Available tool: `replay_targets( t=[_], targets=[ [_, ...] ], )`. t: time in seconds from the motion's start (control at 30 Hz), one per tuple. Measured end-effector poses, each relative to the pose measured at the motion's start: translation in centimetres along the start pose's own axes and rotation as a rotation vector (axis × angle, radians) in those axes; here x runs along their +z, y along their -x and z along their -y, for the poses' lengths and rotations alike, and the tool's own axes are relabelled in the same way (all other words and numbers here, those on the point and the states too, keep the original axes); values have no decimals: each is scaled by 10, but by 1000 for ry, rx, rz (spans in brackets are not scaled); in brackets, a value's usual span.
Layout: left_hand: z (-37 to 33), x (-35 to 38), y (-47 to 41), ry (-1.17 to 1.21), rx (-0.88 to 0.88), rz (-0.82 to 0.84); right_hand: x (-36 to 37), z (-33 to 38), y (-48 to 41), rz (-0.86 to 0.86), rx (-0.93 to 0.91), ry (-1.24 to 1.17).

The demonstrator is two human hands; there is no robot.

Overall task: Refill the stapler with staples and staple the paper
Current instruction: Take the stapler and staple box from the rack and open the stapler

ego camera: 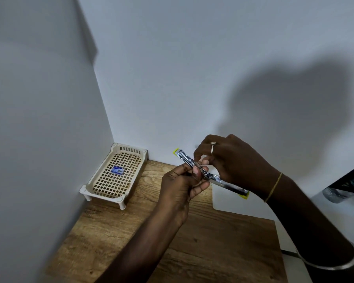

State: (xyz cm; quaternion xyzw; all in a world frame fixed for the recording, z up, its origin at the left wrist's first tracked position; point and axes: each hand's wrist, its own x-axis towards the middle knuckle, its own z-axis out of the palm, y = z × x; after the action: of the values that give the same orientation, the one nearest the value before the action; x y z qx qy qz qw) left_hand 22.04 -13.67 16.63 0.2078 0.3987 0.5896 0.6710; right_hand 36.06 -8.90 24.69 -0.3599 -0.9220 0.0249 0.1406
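L hand (180,186) meets R hand (233,160), fingers curled.

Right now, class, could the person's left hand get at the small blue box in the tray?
Probably yes: the open-topped tray sits just left of the left hand, the blue box lies alone in it, and nothing stands between. But that hand grips the stapler and must release it first.

Stapler (218,179): shiny bare metal, yellow plastic at both ends. Table (213,242): wood, clear grain, matt, knotty. Basket (84,189): cream plastic lattice, smooth, slight sheen. Paper (233,203): white, smooth, matt. Bangle (333,266): polished metal. Wall (192,78): matt.
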Motion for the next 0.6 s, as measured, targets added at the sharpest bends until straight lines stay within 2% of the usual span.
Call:
replay_targets(
  t=[0.23, 0.37, 0.6],
  targets=[
    [2, 0, 0, -14, -7, -9, -3, -2, 1, -93, 34, -64],
    [1, 0, 0, -6, -9, -4, -2, -1, 4, -43, -2, -73],
    [5, 1, 1, -30, -14, -7, 3, -3, 2, 9, 37, -104]
  ],
)
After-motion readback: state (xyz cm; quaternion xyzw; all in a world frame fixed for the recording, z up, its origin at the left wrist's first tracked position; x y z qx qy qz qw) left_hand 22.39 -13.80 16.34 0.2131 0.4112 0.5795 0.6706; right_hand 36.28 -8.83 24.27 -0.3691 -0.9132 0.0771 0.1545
